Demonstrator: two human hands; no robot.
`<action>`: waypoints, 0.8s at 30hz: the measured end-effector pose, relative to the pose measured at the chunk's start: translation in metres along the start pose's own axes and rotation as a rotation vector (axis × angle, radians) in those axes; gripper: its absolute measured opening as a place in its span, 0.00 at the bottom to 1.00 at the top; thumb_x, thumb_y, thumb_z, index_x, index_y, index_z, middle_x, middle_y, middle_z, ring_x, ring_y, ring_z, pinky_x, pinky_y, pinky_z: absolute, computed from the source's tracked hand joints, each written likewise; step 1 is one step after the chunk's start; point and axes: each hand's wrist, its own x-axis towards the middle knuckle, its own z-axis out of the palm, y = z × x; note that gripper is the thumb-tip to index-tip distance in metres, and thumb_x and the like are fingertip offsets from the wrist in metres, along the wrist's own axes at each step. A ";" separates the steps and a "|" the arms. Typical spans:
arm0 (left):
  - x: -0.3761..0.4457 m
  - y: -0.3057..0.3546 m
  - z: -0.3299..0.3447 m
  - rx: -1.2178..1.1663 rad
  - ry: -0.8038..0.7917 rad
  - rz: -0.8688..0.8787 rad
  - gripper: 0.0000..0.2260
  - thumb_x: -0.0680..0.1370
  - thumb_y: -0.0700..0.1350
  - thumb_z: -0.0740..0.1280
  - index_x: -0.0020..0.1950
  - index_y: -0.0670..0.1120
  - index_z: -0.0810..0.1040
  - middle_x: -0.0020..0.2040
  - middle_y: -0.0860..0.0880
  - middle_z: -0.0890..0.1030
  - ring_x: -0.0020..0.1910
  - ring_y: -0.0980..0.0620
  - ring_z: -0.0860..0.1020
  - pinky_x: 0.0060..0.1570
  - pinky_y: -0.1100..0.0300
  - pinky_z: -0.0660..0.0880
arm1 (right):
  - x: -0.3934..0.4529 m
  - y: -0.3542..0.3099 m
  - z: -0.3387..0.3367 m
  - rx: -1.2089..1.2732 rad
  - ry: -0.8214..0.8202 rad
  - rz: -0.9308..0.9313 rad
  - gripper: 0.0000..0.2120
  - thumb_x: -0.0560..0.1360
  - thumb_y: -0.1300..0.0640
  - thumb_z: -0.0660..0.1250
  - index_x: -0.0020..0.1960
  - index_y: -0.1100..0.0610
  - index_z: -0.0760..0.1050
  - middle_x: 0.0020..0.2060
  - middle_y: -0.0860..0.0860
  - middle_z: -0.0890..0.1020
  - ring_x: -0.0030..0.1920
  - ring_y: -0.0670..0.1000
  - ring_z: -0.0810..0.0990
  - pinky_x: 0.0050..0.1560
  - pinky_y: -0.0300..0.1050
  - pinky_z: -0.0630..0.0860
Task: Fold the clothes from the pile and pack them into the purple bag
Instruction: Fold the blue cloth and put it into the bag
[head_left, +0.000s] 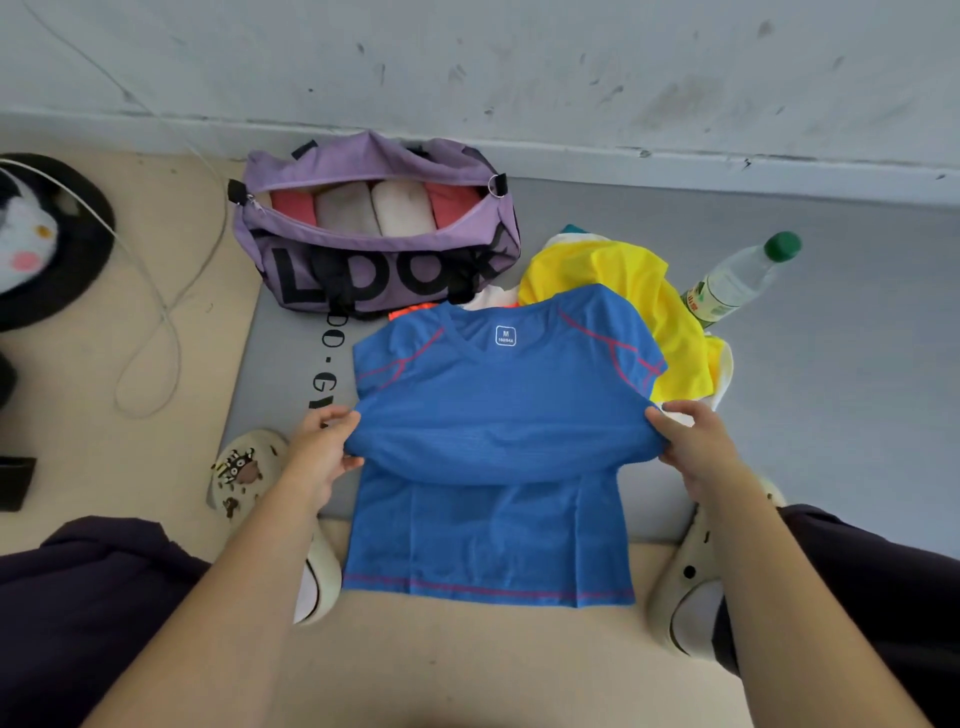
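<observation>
Here your left hand (319, 447) pinches the left side edge of the blue shirt (498, 431) and your right hand (693, 441) pinches the right edge, at a fold across its middle. The hem lies flat on the floor between your two slippers. Beyond the collar, the yellow garment (623, 270) and the rest of the pile sit just right of the purple bag (374, 280), which stands unzipped with four rolled clothes inside; grey mat (841, 374) lies bare to your right

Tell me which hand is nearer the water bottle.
Right. The right hand grips the blue shirt below the bottle; the left hand holds the shirt's far side.
</observation>
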 end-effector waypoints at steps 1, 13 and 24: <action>-0.001 0.001 -0.001 -0.003 -0.022 0.020 0.11 0.81 0.42 0.67 0.63 0.49 0.74 0.58 0.44 0.78 0.47 0.47 0.80 0.30 0.60 0.77 | -0.002 -0.001 -0.001 0.029 -0.024 -0.014 0.10 0.75 0.58 0.71 0.54 0.51 0.75 0.52 0.52 0.77 0.46 0.54 0.78 0.41 0.45 0.75; 0.007 0.038 -0.018 0.268 -0.097 0.261 0.11 0.76 0.36 0.70 0.52 0.51 0.82 0.56 0.43 0.83 0.48 0.49 0.82 0.38 0.64 0.81 | -0.006 -0.042 -0.014 -0.361 -0.037 -0.315 0.08 0.73 0.64 0.72 0.48 0.52 0.82 0.39 0.47 0.83 0.32 0.38 0.77 0.32 0.28 0.69; -0.011 0.082 -0.011 0.257 -0.042 0.486 0.06 0.75 0.43 0.70 0.39 0.48 0.77 0.43 0.57 0.82 0.43 0.58 0.78 0.46 0.65 0.71 | -0.027 -0.087 -0.005 -0.014 -0.092 -0.445 0.11 0.79 0.65 0.61 0.42 0.53 0.74 0.42 0.55 0.77 0.39 0.49 0.79 0.39 0.34 0.74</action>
